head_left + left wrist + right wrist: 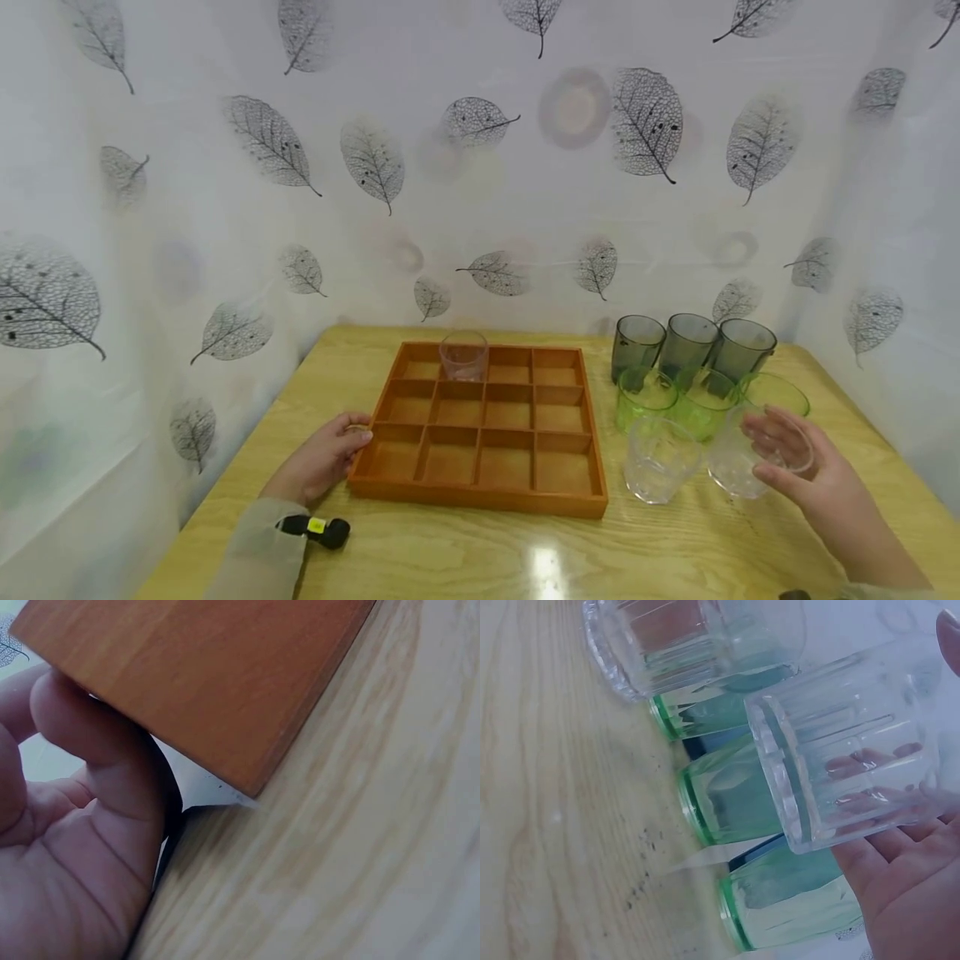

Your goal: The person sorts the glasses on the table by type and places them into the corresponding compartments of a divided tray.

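Note:
A wooden compartment tray (491,497) lies on the table, with one clear glass (463,360) standing in its back row. My left hand (326,457) holds the tray's left side; in the left wrist view the fingers bend against the tray's outer wall (187,682). At the right, my right hand (813,475) has its thumb and fingers around a second clear glass (847,750), near its rim. Beside that one stands a third clear glass (656,467), and green glasses (731,791) stand behind the two.
Behind the clear glasses stand a row of green glasses (645,404) and a row of dark grey glasses (637,346). A leaf-patterned curtain (525,208) hangs at the back and sides of the light wood table (420,550).

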`<action>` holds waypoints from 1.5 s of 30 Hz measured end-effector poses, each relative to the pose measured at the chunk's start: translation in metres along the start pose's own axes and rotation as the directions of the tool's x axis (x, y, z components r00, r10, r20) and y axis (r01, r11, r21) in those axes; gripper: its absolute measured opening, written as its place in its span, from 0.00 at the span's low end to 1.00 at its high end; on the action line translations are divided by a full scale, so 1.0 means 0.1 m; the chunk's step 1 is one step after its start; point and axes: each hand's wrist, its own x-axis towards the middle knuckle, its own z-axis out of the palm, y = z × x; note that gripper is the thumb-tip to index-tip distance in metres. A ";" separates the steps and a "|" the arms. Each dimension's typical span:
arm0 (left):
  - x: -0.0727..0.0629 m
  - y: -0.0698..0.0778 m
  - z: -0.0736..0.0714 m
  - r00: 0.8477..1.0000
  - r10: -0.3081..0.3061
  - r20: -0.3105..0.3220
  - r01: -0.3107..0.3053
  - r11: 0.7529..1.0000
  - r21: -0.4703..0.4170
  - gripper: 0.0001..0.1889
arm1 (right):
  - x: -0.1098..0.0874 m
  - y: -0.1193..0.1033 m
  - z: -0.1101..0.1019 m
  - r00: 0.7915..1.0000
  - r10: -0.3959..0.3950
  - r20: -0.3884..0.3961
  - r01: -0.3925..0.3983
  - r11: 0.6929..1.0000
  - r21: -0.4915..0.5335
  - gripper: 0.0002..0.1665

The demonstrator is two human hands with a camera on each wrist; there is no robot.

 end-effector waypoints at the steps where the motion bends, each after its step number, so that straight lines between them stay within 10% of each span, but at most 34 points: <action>1: 0.00 0.00 0.00 1.000 0.000 0.001 0.000 1.000 -0.002 0.25 | 0.01 -0.01 -0.01 1.000 -0.001 -0.002 0.001 1.000 -0.016 0.43; 23: 0.06 -0.03 -0.02 1.000 0.021 0.018 -0.021 1.000 -0.004 0.23 | 0.26 -0.48 -0.05 1.000 -0.001 0.002 0.001 1.000 -0.024 0.44; 45: -0.01 -0.04 0.01 0.999 0.036 0.002 -0.036 0.999 -0.016 0.18 | 0.73 -0.96 0.36 0.998 -0.021 0.056 0.027 0.994 -0.109 0.48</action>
